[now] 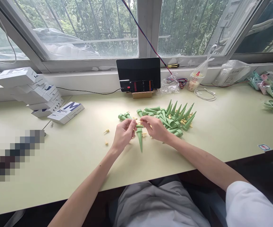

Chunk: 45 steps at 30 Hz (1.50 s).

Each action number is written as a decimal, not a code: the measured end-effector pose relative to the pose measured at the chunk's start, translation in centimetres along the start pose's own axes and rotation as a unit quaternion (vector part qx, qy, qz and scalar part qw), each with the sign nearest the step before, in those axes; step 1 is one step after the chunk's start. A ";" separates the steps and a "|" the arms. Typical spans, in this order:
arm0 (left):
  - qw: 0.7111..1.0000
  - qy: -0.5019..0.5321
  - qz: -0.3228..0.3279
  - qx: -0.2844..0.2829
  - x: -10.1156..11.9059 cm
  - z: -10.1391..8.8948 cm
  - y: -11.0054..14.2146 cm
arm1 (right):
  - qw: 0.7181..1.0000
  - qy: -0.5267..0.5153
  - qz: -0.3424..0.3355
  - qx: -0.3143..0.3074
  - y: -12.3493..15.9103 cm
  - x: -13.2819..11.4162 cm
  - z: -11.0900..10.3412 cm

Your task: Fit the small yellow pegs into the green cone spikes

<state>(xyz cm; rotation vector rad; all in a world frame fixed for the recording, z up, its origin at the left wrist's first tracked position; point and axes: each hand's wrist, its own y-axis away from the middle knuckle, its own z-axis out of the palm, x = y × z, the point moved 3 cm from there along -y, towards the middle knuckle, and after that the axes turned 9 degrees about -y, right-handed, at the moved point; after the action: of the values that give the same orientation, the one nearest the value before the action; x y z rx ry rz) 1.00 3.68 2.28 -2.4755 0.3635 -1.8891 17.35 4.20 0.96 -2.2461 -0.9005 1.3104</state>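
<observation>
My left hand [124,133] is closed, its fingertips pinching what looks like a green plastic spike [139,126]. Close beside it, my right hand [155,127] pinches a small yellow plastic piece [138,123] against or near that spike; the fingers partly hide both parts. Below the fingertips another green cone-shaped spike [139,140] lies pointing toward me. A pile of green spikes [171,118] sits behind and right of my right hand, with yellow pieces among them. More spikes [124,116] rest behind my left hand. Two loose yellow pieces [106,130] lie to its left.
A phone [141,85] leans on a dark tablet [138,71] at the back. White boxes [30,90] are stacked at the left, with one box [66,112] in front. A bagged cup [194,81], a white cable [205,94] and wrapped coloured items [268,85] stand rightward.
</observation>
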 end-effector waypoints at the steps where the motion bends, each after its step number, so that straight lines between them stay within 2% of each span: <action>1: 1.000 -0.002 0.005 -0.005 0.1 0.0 0.0 | 1.000 -0.007 -0.001 -0.010 0.0 -0.1 0.1; 6: 1.000 -0.013 0.021 -0.016 0.3 0.1 0.2 | 0.999 -0.025 0.006 -0.041 0.1 -0.1 0.3; 16: 1.000 -0.009 0.022 -0.016 0.4 0.1 0.2 | 0.998 -0.025 0.013 -0.051 0.1 0.0 0.3; 24: 1.000 -0.024 0.004 0.015 0.2 -0.2 0.1 | 1.000 0.000 0.011 -0.006 0.1 0.2 0.0; 29: 0.990 -0.139 0.008 -0.001 -0.6 -0.1 0.0 | 1.000 -0.001 0.002 0.009 0.1 0.2 -0.1; 33: 0.961 -0.267 0.072 -0.019 -1.1 0.2 -0.1 | 1.000 -0.003 -0.011 0.017 0.1 0.2 -0.1; 36: 0.940 -0.330 0.076 -0.040 -1.5 0.4 -0.2 | 0.999 -0.014 -0.031 0.031 0.1 0.1 0.0; 45: 0.929 -0.359 0.052 -0.076 -2.0 0.6 -0.1 | 0.998 -0.017 -0.050 0.040 0.0 -0.1 -0.1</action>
<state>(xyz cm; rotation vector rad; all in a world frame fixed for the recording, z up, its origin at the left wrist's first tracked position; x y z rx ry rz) 1.05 4.11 0.23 -2.9361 0.6016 -0.8311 17.39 4.15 1.08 -2.0957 -0.9430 1.3195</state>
